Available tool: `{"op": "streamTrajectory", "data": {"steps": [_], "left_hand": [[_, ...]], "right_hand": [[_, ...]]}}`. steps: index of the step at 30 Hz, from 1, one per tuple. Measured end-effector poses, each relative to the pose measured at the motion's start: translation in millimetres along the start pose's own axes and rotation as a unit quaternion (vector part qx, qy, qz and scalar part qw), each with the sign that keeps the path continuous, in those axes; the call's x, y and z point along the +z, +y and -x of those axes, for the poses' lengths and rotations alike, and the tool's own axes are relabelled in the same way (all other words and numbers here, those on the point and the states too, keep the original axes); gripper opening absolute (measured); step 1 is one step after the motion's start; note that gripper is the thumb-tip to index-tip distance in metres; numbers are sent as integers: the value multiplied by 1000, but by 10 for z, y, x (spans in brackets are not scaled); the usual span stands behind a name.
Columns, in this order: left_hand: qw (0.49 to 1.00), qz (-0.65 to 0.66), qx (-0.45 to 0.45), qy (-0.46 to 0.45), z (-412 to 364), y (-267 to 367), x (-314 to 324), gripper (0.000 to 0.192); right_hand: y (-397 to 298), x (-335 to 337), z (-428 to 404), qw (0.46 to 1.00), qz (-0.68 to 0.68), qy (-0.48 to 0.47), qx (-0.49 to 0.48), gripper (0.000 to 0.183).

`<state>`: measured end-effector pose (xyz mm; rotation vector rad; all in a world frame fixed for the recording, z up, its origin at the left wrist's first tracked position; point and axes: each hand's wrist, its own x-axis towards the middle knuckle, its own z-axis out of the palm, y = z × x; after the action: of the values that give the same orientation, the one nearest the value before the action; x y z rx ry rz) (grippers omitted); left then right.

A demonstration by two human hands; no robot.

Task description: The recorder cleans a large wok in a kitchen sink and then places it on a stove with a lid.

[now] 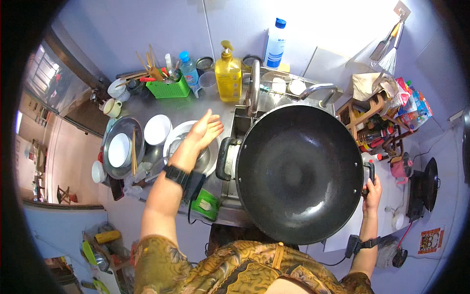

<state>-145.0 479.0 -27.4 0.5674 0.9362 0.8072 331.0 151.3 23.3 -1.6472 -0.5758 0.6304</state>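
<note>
A large black wok [301,172] lies over the metal sink [240,121], its inside facing up. My right hand [372,191] grips the wok's right side handle. My left hand [207,128] is raised to the left of the wok with fingers apart, holding nothing, above a white basin [216,149] that has a metal strainer in it. The wok's left handle [222,158] is free, a little below and right of that hand. Behind the wok stand a chrome faucet [254,88] and a second curved metal spout [318,88].
A yellow pump bottle [228,79] and a green basket [169,87] of utensils stand along the wall. Bowls and chopsticks [134,152] are at left, near a metal basin [110,147]. A wooden rack [361,114] with bottles is at right; a green packet [205,205] lies at the counter's front.
</note>
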Motion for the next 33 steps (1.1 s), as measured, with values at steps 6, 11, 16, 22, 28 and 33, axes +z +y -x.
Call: {"op": "streamTrajectory", "data": {"steps": [6,11,16,22,28,33], "left_hand": [[993,-13,-114,-6,-901,-89,384,93],[995,24,-99,-13,-1340,-167,315,89],[998,-11,-66,-19,-1513,-352,222,65],[984,-46,-22,-170,-1145,-215,562,89],[973,-185,-24,-140,-917,-153,879,48],[977,-204,-2,-60,-1044,-110,303,59]], "right_hand": [[-131,2,102,999,46,8,25,29],[-173,65,86,998,63,0,29,28],[-134,77,73,998,53,9,16,29],[-163,60,86,997,64,20,28,32],[-188,116,101,997,76,17,27,29],[-270,177,144,998,64,0,25,28]]}}
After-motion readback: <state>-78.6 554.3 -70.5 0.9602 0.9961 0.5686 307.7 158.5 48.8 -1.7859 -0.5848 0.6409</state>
